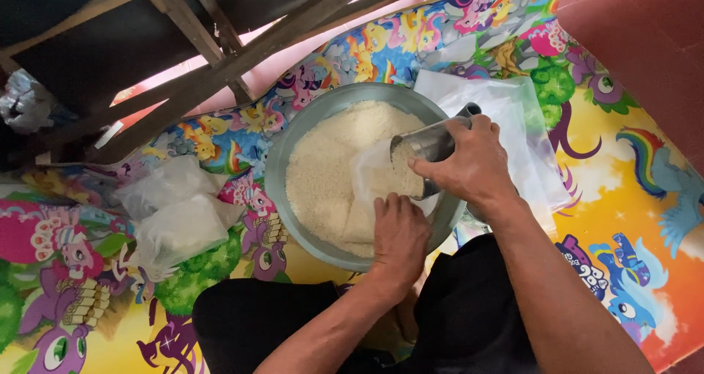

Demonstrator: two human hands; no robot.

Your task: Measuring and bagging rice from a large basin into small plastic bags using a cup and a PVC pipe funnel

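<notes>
We grip a metal cup (433, 145) in our right hand (469, 165), tipping rice into a clear bag (374, 187) that our left hand (400, 235) pinches open over the rice-filled basin (282, 161).

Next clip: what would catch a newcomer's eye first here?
A wide grey basin heaped with white rice fills the middle, set on a loud cartoon-pony mat. Over it the right hand tips a metal cup of rice into a small clear bag that the left hand holds open. Filled bags lie to the basin's left.
</notes>
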